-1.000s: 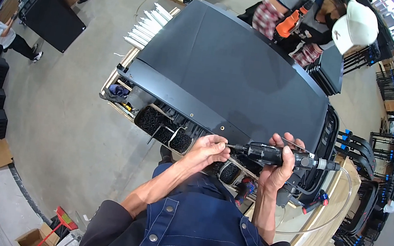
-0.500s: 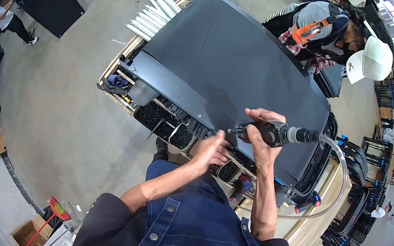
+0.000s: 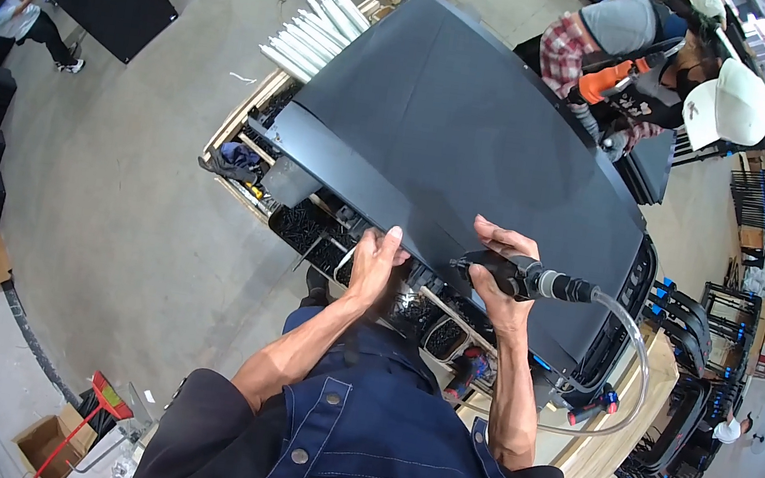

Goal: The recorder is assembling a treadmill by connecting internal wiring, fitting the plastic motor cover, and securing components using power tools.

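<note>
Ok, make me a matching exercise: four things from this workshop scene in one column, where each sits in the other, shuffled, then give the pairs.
Things:
1. power tool
2. left hand
3. white cap
4. broom with red head

Places:
A. on the floor by a cardboard box, lower left
B. gripped in the right hand, clear hose trailing off its end
C. on a co-worker's head beyond the far edge of the black panel
D. resting at the panel's near edge

Pairs: 1-B, 2-D, 3-C, 4-A
</note>
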### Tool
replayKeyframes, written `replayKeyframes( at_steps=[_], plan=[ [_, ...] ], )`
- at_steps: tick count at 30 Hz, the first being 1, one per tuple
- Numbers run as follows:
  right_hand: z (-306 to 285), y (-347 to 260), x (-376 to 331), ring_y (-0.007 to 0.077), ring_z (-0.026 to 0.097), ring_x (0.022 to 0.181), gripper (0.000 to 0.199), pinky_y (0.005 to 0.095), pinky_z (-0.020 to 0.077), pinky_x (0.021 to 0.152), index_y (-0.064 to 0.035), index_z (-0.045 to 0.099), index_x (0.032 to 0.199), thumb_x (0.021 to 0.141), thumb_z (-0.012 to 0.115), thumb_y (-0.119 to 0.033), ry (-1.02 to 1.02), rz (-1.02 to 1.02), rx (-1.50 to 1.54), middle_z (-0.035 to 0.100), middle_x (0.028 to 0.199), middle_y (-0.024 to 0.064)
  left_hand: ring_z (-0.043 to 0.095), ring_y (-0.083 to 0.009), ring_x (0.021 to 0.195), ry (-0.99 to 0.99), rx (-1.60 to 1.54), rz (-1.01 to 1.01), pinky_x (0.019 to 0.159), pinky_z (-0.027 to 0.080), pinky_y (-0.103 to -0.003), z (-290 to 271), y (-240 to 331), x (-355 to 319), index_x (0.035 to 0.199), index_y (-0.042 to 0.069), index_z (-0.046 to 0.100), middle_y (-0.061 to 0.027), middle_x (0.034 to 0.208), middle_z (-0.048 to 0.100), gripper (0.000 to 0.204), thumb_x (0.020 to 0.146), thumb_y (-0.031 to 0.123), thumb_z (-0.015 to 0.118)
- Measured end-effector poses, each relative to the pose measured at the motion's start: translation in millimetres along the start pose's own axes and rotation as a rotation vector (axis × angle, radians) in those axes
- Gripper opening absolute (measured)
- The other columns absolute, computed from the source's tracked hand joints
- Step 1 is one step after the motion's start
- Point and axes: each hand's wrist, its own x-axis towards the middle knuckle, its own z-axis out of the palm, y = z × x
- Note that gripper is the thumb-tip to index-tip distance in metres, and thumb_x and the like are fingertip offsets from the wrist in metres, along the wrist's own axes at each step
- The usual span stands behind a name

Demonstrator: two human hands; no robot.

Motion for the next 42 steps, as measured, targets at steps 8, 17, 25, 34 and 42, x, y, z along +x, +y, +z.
replayKeyframes(
  at_steps=[8, 17, 25, 34, 42],
  plan=[
    [0, 12, -23, 0.0317, 0.06, 0.125, 0.06, 0.0436, 0.0446, 0.109, -0.0019, 0.049, 0.13, 0.078, 0.079, -0.004, 0.175, 0.045, -0.061, 0.06, 0.134, 0.0209, 0.07, -0.024, 0.094, -0.144, 0.067, -0.119, 0.088, 0.055, -0.037, -43, -5, -2, 0.124, -0.004, 0.055, -0.017, 0.109, 0.069, 0.059, 0.1, 0.049, 0.06],
    [69, 107, -148, 0.0168, 0.069, 0.08, 0.022, 0.0305, 0.0542, 0.072, -0.0032, 0.068, 0.113, 0.093, 0.07, -0.011, 0.089, 0.684, -0.365, 0.073, 0.095, 0.0102, 0.069, -0.0401, 0.089, -0.021, 1.351, 0.124, 0.074, 0.055, -0.051, -189, -94, 72, 0.108, 0.005, 0.054, -0.0196, 0.094, 0.066, 0.026, 0.09, 0.018, 0.068],
    [126, 288, -122, 0.044, 0.068, 0.088, 0.029, 0.0545, 0.0546, 0.077, -0.0137, 0.058, 0.121, 0.093, 0.063, -0.019, -0.471, 0.647, -1.022, 0.069, 0.104, 0.0234, 0.067, -0.0438, 0.084, -0.296, 1.211, 0.143, 0.069, 0.054, -0.053, -183, -74, 72, 0.117, 0.014, 0.059, -0.0195, 0.096, 0.066, 0.023, 0.094, 0.012, 0.06],
    [124, 313, -141, 0.0379, 0.07, 0.08, 0.018, 0.045, 0.0548, 0.074, -0.0091, 0.072, 0.105, 0.094, 0.065, -0.02, -0.329, 0.538, -0.935, 0.071, 0.096, 0.0165, 0.054, -0.0072, 0.059, -0.248, 0.274, -0.446, 0.055, 0.046, -0.026, -199, -58, -30, 0.13, 0.004, 0.056, -0.0014, 0.085, 0.059, 0.03, 0.101, 0.013, 0.056],
    [115, 183, -118, 0.0149, 0.07, 0.072, 0.017, 0.0265, 0.0535, 0.062, 0.0036, 0.073, 0.104, 0.09, 0.074, -0.006, 0.106, 0.885, 0.059, 0.071, 0.085, 0.0083, 0.055, -0.0076, 0.064, -0.246, 0.224, -0.278, 0.057, 0.047, -0.024, -155, -30, -58, 0.114, 0.003, 0.059, -0.0031, 0.095, 0.059, 0.029, 0.102, 0.028, 0.063]
  ],
)
